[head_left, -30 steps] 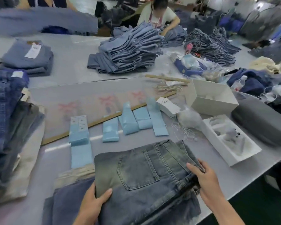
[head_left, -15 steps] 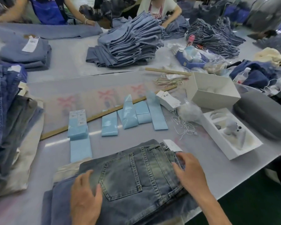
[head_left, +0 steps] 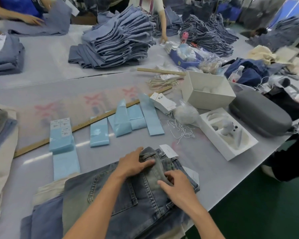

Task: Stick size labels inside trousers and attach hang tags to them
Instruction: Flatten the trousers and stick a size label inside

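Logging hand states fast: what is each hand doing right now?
Left hand: grips the folded waistband of the jeans.
Right hand: fingers curled on the waistband fold; a real pinch cannot be told.

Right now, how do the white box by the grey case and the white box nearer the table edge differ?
The far white box sits tipped on its side and looks nearly empty. The near white box lies flat, shallower, holding a small white gadget in a moulded insert. Both are open white cardboard.
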The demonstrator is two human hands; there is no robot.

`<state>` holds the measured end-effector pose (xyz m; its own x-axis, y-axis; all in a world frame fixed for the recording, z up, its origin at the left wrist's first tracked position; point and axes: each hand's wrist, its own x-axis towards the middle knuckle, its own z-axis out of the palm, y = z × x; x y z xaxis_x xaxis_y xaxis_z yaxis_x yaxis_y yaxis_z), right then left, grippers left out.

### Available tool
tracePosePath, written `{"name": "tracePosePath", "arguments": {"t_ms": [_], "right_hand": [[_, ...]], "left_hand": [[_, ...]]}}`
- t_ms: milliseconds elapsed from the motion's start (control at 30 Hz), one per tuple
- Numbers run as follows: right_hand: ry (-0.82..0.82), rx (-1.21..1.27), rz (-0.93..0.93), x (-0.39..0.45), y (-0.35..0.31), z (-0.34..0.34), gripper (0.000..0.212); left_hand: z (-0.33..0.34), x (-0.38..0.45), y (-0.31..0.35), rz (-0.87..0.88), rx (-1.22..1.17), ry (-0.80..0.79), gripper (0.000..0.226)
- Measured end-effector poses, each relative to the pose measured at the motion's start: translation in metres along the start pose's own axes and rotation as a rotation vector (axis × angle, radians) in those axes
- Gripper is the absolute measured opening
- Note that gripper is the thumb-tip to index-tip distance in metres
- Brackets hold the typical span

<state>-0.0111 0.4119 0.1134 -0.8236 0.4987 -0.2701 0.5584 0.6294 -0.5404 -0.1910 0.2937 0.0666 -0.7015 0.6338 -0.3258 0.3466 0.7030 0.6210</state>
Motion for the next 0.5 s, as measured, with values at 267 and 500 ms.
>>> {"name": "tracePosePath", "arguments": {"t_ms": [267, 500], "right_hand": [[-0.035, 0.054, -0.263, -0.026, -0.010, -0.015, 0.028], [0.226, -0.207, -0.514, -0.080, 0.018, 0.016, 0.042]], "left_hand": [[-0.008, -0.068, -0.036, 0.340, -0.476, 0.422, 0.026], [-0.019, -0.137, -0.069, 0.117, -0.236, 0.097, 0.065]]}}
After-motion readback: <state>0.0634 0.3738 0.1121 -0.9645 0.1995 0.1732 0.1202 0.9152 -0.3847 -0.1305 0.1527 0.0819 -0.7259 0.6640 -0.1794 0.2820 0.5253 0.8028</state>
